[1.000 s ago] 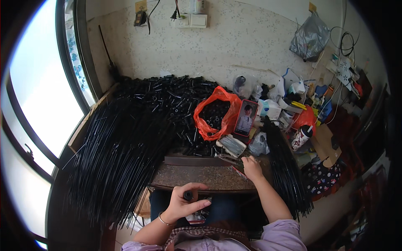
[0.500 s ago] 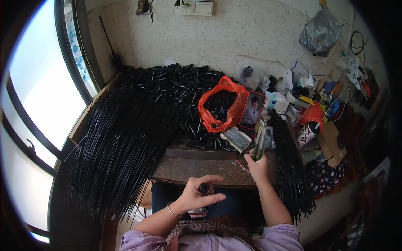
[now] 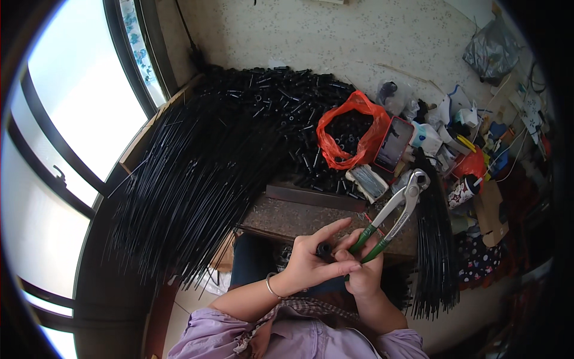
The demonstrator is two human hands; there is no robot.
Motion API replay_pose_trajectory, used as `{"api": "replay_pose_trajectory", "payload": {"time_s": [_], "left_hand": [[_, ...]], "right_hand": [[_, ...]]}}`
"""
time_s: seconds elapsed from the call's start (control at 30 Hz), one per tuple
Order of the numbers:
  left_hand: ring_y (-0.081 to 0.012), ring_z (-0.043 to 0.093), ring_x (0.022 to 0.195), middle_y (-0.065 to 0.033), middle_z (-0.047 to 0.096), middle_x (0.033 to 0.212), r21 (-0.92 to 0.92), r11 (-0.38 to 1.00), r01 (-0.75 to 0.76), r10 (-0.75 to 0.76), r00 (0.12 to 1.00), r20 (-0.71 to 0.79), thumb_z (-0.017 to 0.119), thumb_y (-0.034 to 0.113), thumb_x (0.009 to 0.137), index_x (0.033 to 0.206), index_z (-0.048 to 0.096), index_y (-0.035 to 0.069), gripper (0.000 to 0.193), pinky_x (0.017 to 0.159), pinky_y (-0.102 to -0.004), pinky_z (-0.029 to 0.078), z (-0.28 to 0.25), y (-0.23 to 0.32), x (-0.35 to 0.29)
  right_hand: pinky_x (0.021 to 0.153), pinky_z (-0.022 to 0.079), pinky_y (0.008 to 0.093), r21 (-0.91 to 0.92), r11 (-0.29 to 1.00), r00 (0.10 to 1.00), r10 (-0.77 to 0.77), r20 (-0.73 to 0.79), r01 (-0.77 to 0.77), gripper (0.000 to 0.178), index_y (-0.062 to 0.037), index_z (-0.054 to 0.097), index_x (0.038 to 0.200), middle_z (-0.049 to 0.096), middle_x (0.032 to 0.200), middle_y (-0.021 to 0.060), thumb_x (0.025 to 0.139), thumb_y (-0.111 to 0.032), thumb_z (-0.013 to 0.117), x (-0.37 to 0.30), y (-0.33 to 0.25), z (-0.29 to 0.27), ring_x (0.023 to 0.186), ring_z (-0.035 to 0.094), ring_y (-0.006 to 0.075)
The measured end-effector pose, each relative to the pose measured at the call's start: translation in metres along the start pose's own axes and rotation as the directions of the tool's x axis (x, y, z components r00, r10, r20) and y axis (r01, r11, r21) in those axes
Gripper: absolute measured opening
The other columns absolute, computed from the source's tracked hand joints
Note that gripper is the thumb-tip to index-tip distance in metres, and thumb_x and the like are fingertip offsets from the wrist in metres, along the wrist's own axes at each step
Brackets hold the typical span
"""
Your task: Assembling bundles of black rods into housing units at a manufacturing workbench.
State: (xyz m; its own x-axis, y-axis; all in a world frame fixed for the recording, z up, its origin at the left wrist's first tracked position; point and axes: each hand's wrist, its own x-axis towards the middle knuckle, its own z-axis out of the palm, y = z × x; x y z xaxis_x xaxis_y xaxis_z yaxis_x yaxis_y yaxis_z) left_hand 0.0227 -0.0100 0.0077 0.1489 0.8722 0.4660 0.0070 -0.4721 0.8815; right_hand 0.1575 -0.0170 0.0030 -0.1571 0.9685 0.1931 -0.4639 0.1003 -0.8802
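In front of my body, my left hand (image 3: 312,261) is closed around a short black cylindrical piece (image 3: 324,250); its hollow-looking end shows between thumb and fingers. Right beside it, my right hand (image 3: 366,276) grips pliers (image 3: 399,206) by their green handles. The silver jaws point up and away, toward the right of the table, with the handles spread somewhat apart. The fingertips of both hands meet, or nearly so, near the handles. Whatever else the right fingers may pinch is hidden.
Long thin black rods (image 3: 191,179) cover the left side; another bundle (image 3: 435,251) hangs at right. Behind lie a heap of black tubular pieces (image 3: 299,99), a red plastic bag (image 3: 327,140) of black parts, a phone (image 3: 394,143) and a small box (image 3: 368,182). A dark strip (image 3: 314,197) edges the worktop.
My right hand has lifted the pliers off the tabletop area and brought them back beside my left hand. The left hand keeps the black piece. The whole view has shifted and turned slightly.
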Motion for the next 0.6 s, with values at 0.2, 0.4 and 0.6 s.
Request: {"api": "replay_pose_trajectory", "payload": {"time_s": [0.2,0.4,0.6], "left_hand": [[-0.0048,0.048,0.054,-0.0021,0.052,0.058,0.080,0.997,-0.023,0.028,0.998,-0.062,0.078,0.030,0.067,0.128,0.043,-0.001,0.077,0.053,-0.0177,0.037,-0.001,0.000,-0.007],[-0.0037,0.046,0.052,0.0006,0.049,0.054,-0.174,0.984,-0.047,0.089,0.965,0.247,0.073,0.026,0.073,0.130,0.040,-0.002,0.072,0.051,-0.0181,0.034,-0.021,0.011,0.002],[-0.0007,0.035,0.048,0.0083,0.038,0.052,-0.363,0.932,0.006,-0.007,1.000,-0.001,0.078,0.026,0.069,0.126,0.041,-0.006,0.075,0.047,-0.0183,0.023,-0.055,0.003,-0.001]], "right_hand": [[0.063,0.043,0.0215,-0.177,0.968,0.983,-0.185,-0.014,0.179,0.025,-0.0039,0.043,0.091,0.054,0.076,0.0057,0.077,-0.004,0.064,-0.004,-0.001,0.014,0.071,0.052,0.0106],[0.062,0.042,0.0235,-0.279,0.870,0.912,-0.376,0.162,0.407,0.035,-0.0035,0.043,0.098,0.051,0.077,0.0051,0.075,-0.007,0.070,0.004,0.002,0.007,0.075,0.050,0.0130],[0.055,0.046,0.0227,-0.576,0.722,0.855,0.514,0.075,-0.383,0.028,0.0042,0.054,0.104,0.061,0.075,0.0066,0.089,-0.019,0.055,-0.028,-0.045,-0.026,0.064,0.060,0.0118]]}}
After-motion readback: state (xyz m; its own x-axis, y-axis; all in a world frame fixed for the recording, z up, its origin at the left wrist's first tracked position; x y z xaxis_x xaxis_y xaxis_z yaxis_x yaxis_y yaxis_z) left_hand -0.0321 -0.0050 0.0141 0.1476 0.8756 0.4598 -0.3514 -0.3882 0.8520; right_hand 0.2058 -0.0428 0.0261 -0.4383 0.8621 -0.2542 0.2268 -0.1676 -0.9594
